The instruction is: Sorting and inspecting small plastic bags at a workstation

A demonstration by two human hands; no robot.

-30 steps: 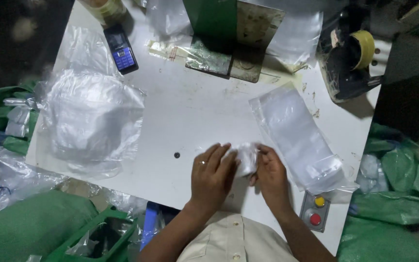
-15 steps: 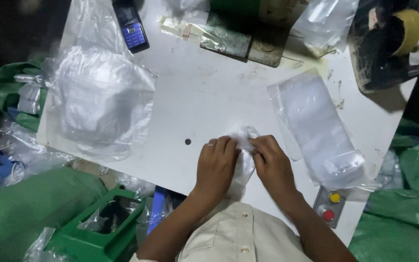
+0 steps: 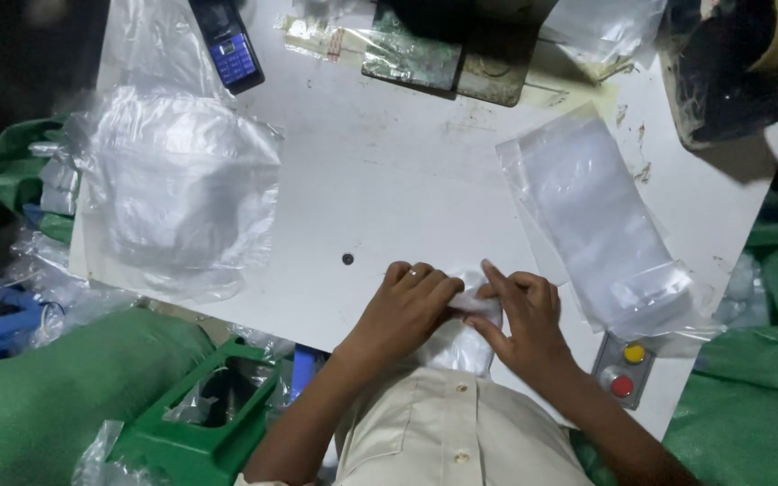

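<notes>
Both my hands are at the near edge of the white table, gripping a small white folded item in clear plastic. My left hand, with a ring on one finger, pinches its left side. My right hand pinches its right side, index finger stretched over the top. The lower part of the item hangs below the table edge toward my pale shirt.
A stack of clear flat plastic bags lies right of my hands. A bulging clear bag of white items sits at left. A phone, a green machine base, a tape dispenser and a two-button box ring the table.
My hands have stayed together on the white item at the table edge and worked it lower, so it now hangs over the edge. The camera has shifted, moving the table contents up.
</notes>
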